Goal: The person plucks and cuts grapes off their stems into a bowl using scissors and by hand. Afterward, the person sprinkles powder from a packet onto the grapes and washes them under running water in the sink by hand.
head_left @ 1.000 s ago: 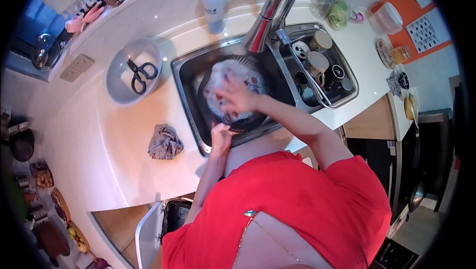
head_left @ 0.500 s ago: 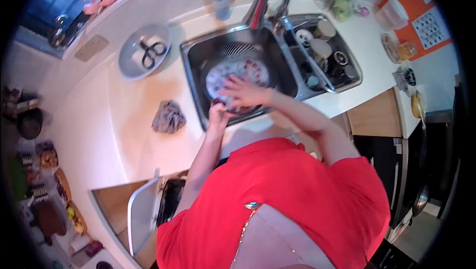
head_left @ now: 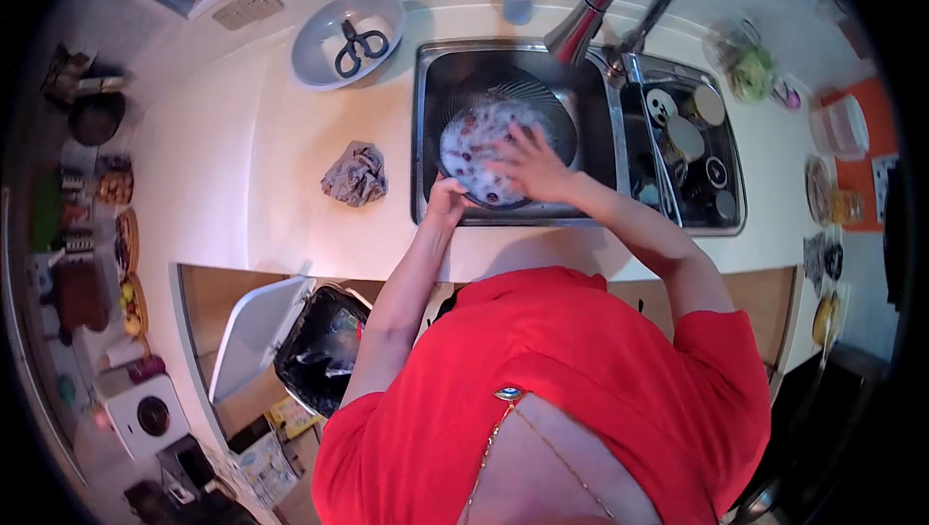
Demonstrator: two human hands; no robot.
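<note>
Ribbed bowl [head_left: 554, 107] in the sink [head_left: 595, 119]: left hand [head_left: 448, 200] clasps its edge; right hand [head_left: 535, 165], spread wide, hides some foam [head_left: 478, 143] (faucet [head_left: 583, 27] beyond, crumpled cloth [head_left: 355, 175] leftward).

bowl [head_left: 559, 123]: dark, fine-lined | foam [head_left: 474, 150]: white | pieces [head_left: 493, 198]: dark red

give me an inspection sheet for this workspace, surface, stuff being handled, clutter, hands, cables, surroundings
Surface: glossy white countertop around a double-basin stainless steel sink; wetness can't be told
Job's things: dark round ribbed bowl in the left basin, holding white foam with dark red pieces
Clutter: crumpled greyish cloth-like bundle; pale grey round bowl holding black-handled scissors
Hands: left hand grips the ribbed bowl's near-left rim; right hand spread at the foam
Cables: nothing seen
Surroundings: curved chrome faucet above the sink; open black-lined bin below counter level
</note>
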